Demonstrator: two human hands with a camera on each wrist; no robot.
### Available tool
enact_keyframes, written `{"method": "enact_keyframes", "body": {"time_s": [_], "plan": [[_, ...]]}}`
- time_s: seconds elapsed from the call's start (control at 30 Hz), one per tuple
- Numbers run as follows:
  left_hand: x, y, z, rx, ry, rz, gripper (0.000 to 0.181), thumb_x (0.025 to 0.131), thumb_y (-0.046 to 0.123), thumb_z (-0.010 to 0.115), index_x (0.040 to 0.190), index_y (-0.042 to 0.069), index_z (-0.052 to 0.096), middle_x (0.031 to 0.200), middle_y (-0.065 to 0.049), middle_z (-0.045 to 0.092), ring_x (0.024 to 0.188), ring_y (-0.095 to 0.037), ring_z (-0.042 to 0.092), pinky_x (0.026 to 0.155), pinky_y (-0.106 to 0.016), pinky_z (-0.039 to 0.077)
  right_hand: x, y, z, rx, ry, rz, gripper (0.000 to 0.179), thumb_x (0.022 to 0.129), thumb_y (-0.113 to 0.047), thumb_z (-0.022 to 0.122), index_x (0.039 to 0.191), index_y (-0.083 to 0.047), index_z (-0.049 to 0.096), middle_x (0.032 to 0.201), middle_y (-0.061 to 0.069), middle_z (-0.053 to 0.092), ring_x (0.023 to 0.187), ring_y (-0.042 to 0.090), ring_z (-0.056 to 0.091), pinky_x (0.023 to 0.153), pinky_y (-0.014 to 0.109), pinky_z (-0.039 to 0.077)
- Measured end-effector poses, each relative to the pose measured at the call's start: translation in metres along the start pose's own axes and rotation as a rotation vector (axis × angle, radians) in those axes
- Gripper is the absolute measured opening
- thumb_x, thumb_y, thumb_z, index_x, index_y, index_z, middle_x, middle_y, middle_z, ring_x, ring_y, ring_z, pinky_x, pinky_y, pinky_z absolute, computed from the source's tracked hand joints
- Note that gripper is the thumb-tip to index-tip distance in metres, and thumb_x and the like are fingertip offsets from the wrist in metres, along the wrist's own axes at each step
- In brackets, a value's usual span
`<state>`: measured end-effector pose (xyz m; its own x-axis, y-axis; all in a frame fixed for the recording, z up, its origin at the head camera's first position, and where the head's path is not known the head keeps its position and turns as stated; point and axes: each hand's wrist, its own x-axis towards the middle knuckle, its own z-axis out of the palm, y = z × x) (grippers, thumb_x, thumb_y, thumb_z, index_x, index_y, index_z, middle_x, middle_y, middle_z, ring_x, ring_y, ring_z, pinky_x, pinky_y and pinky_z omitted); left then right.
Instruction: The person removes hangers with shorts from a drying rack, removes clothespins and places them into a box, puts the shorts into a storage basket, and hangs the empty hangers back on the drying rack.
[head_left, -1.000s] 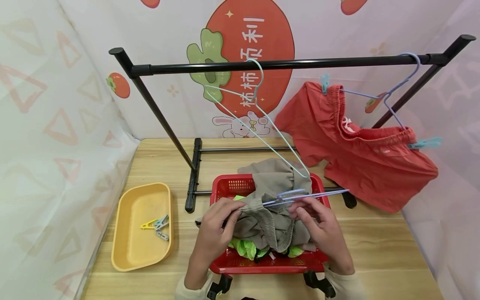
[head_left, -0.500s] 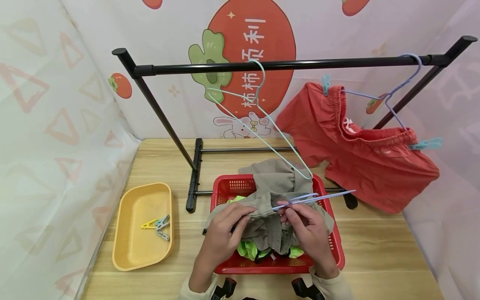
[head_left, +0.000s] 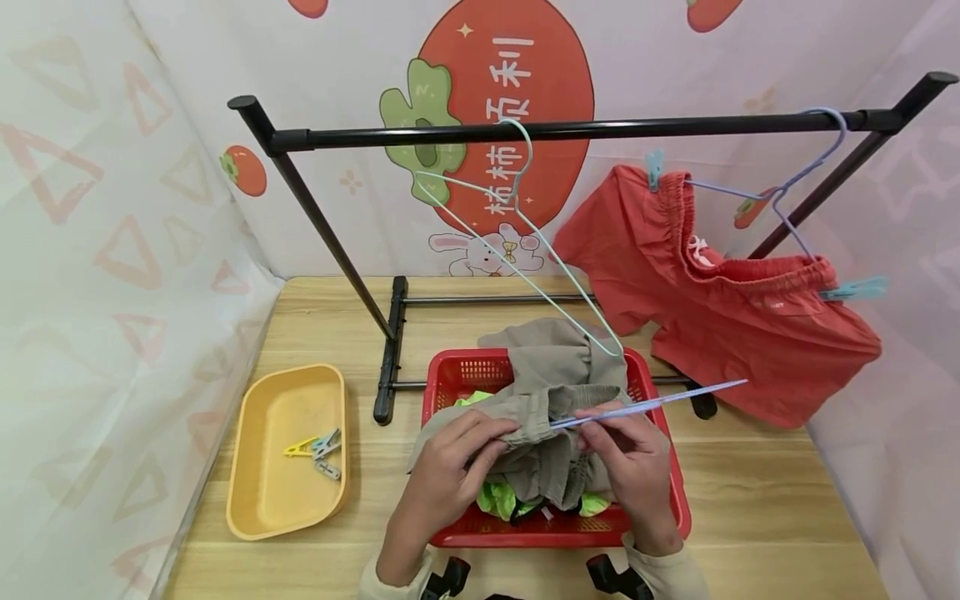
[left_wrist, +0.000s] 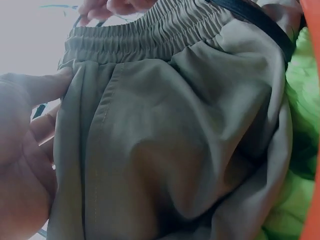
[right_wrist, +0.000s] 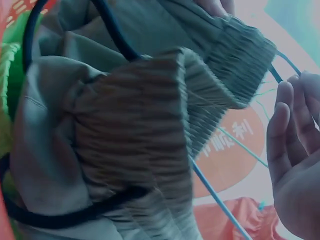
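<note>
Head view: the left hand has thumb and fingers clamped on the elastic waistband of a grey-brown garment. On the left wrist view its thumb lies against the gathered cloth; some of its fingers are partly hidden behind the fabric. The right hand has its fingertips pinched on a lilac-blue hanger, seen nearly edge-on, with one end at the waistband opening and the other pointing up to the right. How far that end reaches inside cannot be told.

Garment location: bunched in and above a red basket, with a bright green cloth beneath it. A dark cord loops across the garment (clearest on the right wrist view).

Surroundings: the basket stands on a wood-grain table, in front of a black rack. A pale green hanger hangs bare near the middle of the bar. Toward the right end, a second lilac hanger carries red shorts, held by a light blue clip at each side of the waist. Left of the basket, and apart from it, sits a yellow basin holding several small clips, grouped near its right wall.
</note>
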<state>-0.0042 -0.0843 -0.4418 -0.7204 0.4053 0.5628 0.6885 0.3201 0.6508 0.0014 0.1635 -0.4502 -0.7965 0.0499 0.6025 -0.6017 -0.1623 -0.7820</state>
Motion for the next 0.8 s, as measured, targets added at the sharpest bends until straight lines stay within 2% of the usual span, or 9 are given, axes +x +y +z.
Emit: {"method": "enact_keyframes", "body": {"time_s": [0.17,0.3,0.43,0.63,0.8], "plan": [[-0.006,-0.006,-0.005,0.036,-0.003,-0.023,0.028,0.098,0.005,0.070,0.124,0.015,0.071,0.103,0.006,0.066,0.083,-0.007,0.058,0.073,-0.017,0.048,0.004,-0.003,-0.007,0.049,0.140,-0.046,0.015,0.090,0.029,0.050,0.098,0.025,0.062,0.090,0.017,0.073,0.064,0.013,0.068,0.059,0.020,0.056],[-0.011,-0.010,-0.008,0.049,-0.010,-0.045,0.028,0.097,0.007,0.071,0.124,0.015,0.071,0.107,0.005,0.069,0.091,-0.009,0.063,0.080,-0.024,0.053,0.005,-0.009,-0.011,0.027,0.236,-0.024,0.016,0.092,0.026,0.047,0.099,0.027,0.061,0.080,0.015,0.070,0.058,0.013,0.067,0.054,0.021,0.056],[-0.014,-0.014,-0.010,0.051,-0.015,-0.051,0.027,0.097,0.007,0.072,0.123,0.015,0.072,0.109,0.005,0.069,0.093,-0.009,0.064,0.081,-0.027,0.054,0.006,-0.013,-0.013,0.044,0.289,0.000,0.013,0.095,0.023,0.047,0.099,0.029,0.058,0.080,0.017,0.070,0.057,0.015,0.067,0.053,0.023,0.056],[-0.015,-0.015,-0.009,0.039,-0.018,-0.043,0.026,0.096,0.003,0.072,0.120,0.014,0.073,0.107,0.004,0.069,0.089,-0.008,0.063,0.077,-0.019,0.051,0.007,-0.014,-0.014,0.034,0.296,0.037,0.013,0.098,0.019,0.047,0.101,0.028,0.057,0.079,0.017,0.071,0.057,0.016,0.069,0.053,0.024,0.057],[-0.014,-0.014,-0.009,0.040,-0.004,-0.019,0.026,0.095,0.001,0.072,0.118,0.014,0.074,0.106,0.004,0.069,0.087,-0.007,0.063,0.073,-0.017,0.050,0.007,-0.013,-0.012,0.050,0.218,0.034,0.016,0.097,0.023,0.045,0.104,0.027,0.058,0.079,0.016,0.072,0.059,0.016,0.070,0.054,0.023,0.057]]}}
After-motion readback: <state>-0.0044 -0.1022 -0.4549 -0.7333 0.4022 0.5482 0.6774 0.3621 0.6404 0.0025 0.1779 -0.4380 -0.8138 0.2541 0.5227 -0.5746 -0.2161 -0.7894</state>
